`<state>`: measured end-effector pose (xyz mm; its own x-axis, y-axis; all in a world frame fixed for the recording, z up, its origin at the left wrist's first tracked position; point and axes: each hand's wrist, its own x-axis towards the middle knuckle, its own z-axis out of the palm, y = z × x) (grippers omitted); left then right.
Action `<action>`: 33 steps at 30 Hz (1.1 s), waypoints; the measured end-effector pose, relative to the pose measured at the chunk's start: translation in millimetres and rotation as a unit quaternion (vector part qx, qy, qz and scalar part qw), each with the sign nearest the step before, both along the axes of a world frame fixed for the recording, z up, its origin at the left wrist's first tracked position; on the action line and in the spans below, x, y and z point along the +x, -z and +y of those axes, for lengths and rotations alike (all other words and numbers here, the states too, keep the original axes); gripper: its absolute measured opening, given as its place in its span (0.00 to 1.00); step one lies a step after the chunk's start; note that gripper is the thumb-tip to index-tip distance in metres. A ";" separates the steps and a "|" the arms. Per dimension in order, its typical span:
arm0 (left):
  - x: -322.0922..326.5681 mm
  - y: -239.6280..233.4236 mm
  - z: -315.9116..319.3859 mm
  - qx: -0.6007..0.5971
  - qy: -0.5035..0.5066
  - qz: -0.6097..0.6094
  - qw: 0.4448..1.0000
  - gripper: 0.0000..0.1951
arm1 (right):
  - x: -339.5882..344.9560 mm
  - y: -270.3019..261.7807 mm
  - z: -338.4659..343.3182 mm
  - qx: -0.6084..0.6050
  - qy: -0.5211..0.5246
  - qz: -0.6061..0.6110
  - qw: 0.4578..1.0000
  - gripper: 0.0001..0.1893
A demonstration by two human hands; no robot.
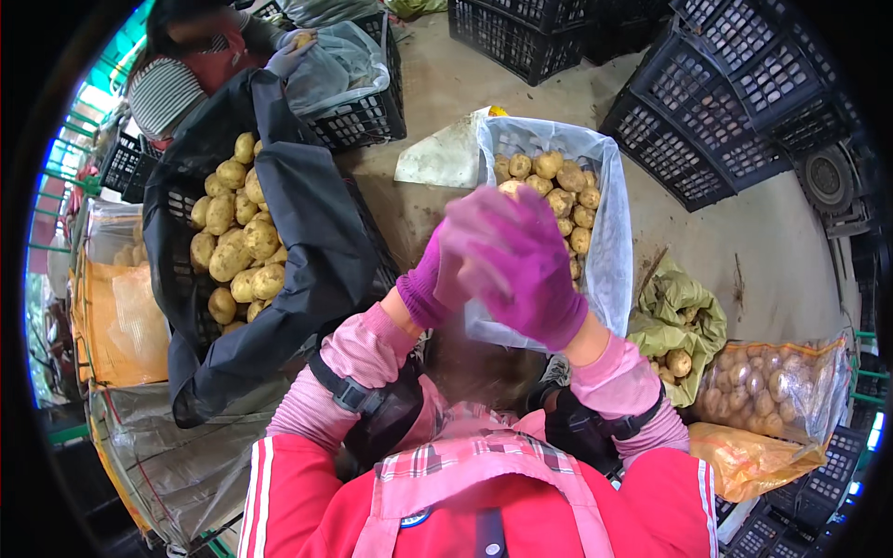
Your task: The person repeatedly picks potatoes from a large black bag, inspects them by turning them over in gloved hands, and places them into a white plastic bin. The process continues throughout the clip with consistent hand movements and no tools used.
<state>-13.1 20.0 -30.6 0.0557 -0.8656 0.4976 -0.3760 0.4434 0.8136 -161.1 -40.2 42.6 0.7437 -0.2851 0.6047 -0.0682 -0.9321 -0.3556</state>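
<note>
My left hand [446, 268] and my right hand [527, 261], both in purple knit gloves, are raised together in front of me, the right partly over the left. Motion blur hides the fingers and whatever may be between them. Just beyond and to the right stands a container lined with white film [608, 230], with smaller potatoes [560, 202] inside, partly behind my right hand. On my left, a black crate lined with dark cloth [317, 209] holds larger potatoes [230, 254].
A person in gray gloves [284, 61] holds a potato by a film-lined crate [359, 125] at upper left. Stacked black crates [687, 111] stand at upper right. A green sack [687, 307] and a clear bag of potatoes [760, 387] lie at right.
</note>
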 end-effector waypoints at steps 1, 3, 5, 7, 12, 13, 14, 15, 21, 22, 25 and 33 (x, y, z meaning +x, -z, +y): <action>0.4 -1.7 1.1 -0.029 0.035 0.040 0.998 0.27 | -2.0 3.1 -19.2 0.044 0.015 -0.031 0.998 0.22; 3.1 -8.6 -1.8 0.234 0.198 0.451 0.838 0.28 | -13.0 7.6 -51.2 0.171 0.070 -0.028 0.982 0.24; 5.1 -17.5 -6.3 0.338 0.235 0.613 0.674 0.35 | -23.4 10.8 -67.8 0.346 0.174 0.060 0.920 0.26; 6.0 -24.8 -10.8 0.338 0.263 0.732 0.530 0.43 | -28.6 14.2 -63.2 0.492 0.033 -0.052 0.868 0.27; 2.0 -30.0 -13.2 0.285 0.224 0.495 0.790 0.44 | -33.1 5.3 -47.1 0.508 0.000 -0.018 0.861 0.39; 0.2 -29.8 -13.1 0.155 0.162 0.292 0.930 0.42 | -32.3 3.6 -47.1 0.514 0.018 -0.045 0.856 0.41; 1.4 -30.1 -13.4 0.180 0.177 0.291 0.923 0.39 | -31.0 2.8 -47.3 0.485 0.013 -0.059 0.872 0.41; 0.4 -30.7 -13.2 0.236 0.202 0.363 0.879 0.36 | -29.6 3.0 -47.1 0.452 -0.002 -0.081 0.888 0.42; 5.4 -45.5 -19.4 0.211 0.013 0.408 0.888 0.30 | -19.7 14.8 -36.5 0.480 0.076 -0.064 0.872 0.50; 4.8 -47.7 -18.4 0.204 -0.028 0.357 0.911 0.29 | -19.9 15.2 -35.3 0.445 0.075 -0.057 0.891 0.50; -0.2 -49.5 -16.8 0.137 0.037 0.486 0.862 0.25 | -20.5 13.1 -31.8 0.393 0.089 -0.033 0.915 0.50; 16.9 -44.4 -18.4 -0.006 -0.209 -0.143 0.967 0.23 | -18.2 9.7 -24.8 0.369 0.088 -0.053 0.924 0.50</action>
